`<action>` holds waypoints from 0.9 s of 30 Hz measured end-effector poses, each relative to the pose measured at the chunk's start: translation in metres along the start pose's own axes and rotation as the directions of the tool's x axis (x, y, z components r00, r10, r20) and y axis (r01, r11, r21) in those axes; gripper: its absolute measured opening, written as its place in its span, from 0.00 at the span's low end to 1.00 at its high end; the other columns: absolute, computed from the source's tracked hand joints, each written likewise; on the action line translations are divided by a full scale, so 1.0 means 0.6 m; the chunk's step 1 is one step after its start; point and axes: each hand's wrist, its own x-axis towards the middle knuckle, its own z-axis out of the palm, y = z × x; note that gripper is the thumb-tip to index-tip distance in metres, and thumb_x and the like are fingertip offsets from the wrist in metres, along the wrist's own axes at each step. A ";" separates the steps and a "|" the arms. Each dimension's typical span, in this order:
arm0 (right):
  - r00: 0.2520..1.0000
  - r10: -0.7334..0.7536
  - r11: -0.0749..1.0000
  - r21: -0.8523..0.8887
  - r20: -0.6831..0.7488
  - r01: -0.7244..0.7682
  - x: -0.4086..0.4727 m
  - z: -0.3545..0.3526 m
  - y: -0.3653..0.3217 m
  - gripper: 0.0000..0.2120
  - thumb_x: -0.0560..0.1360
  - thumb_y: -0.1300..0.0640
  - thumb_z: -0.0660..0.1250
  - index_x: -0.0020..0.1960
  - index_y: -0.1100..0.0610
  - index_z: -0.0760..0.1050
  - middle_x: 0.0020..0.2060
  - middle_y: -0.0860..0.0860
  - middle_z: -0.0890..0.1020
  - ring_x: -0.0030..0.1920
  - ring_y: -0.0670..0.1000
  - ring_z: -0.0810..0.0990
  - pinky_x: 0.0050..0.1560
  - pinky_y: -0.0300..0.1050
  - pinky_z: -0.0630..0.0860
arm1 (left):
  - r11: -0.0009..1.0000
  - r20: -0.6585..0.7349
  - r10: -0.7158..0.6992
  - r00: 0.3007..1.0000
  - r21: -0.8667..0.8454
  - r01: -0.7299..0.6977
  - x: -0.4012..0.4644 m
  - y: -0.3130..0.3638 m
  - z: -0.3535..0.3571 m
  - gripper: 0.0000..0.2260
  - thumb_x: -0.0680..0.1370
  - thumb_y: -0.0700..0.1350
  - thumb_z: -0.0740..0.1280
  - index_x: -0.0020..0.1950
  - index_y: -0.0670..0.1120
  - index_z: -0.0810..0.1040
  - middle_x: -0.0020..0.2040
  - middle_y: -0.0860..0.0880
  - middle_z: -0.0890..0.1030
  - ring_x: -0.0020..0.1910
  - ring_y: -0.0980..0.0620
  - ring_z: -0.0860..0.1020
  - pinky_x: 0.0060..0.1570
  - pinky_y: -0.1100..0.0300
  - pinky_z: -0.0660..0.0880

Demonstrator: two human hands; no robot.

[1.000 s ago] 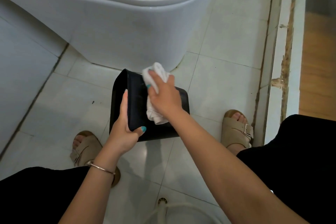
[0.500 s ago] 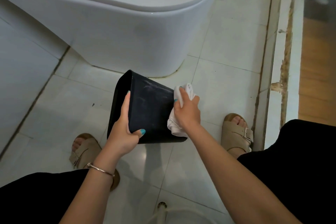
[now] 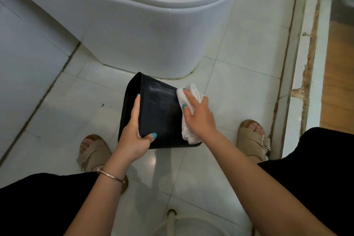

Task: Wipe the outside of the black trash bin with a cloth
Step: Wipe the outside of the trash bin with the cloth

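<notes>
The black trash bin (image 3: 161,115) is held tipped above the floor tiles (image 3: 239,86), just before the toilet base (image 3: 149,44). Its rim is gripped by the left hand (image 3: 134,136), thumb curled over the wall. A white cloth (image 3: 188,113) is pressed to the far-right edge by the right hand (image 3: 199,115) (fingers fairly flat). The bin is judged light, stiff and slick; the rim is best held.

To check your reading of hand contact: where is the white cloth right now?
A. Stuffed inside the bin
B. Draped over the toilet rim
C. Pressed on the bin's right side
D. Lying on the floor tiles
C: the right hand presses the white cloth against the right side of the black trash bin.
</notes>
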 end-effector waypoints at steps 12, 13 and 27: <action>0.914 -0.388 0.919 -0.020 0.121 0.393 -0.028 0.004 -0.121 0.26 0.79 0.51 0.59 0.75 0.37 0.57 0.58 0.53 0.64 0.40 0.55 0.71 0.41 0.48 0.75 | 0.999 0.012 0.027 1.000 0.019 -0.027 -0.002 -0.008 0.000 0.51 0.72 0.31 0.69 0.76 0.67 0.41 0.69 0.65 0.66 0.66 0.58 0.70 0.61 0.57 0.72; 0.913 -0.394 0.917 -0.018 0.104 0.398 -0.027 0.004 -0.111 0.26 0.79 0.50 0.59 0.74 0.36 0.57 0.57 0.53 0.64 0.41 0.55 0.71 0.41 0.48 0.75 | 1.000 0.005 0.020 1.000 0.011 -0.020 -0.003 -0.007 0.000 0.51 0.72 0.31 0.69 0.76 0.67 0.42 0.73 0.61 0.65 0.67 0.57 0.70 0.62 0.56 0.72; 0.996 -0.055 0.998 0.040 -0.065 0.057 -0.055 0.019 -0.010 0.26 0.80 0.49 0.58 0.75 0.36 0.56 0.67 0.53 0.60 0.50 0.57 0.75 0.50 0.49 0.77 | 0.999 0.035 0.031 0.999 0.037 -0.032 0.009 0.021 0.008 0.49 0.73 0.32 0.70 0.77 0.65 0.43 0.66 0.58 0.68 0.58 0.61 0.73 0.47 0.69 0.72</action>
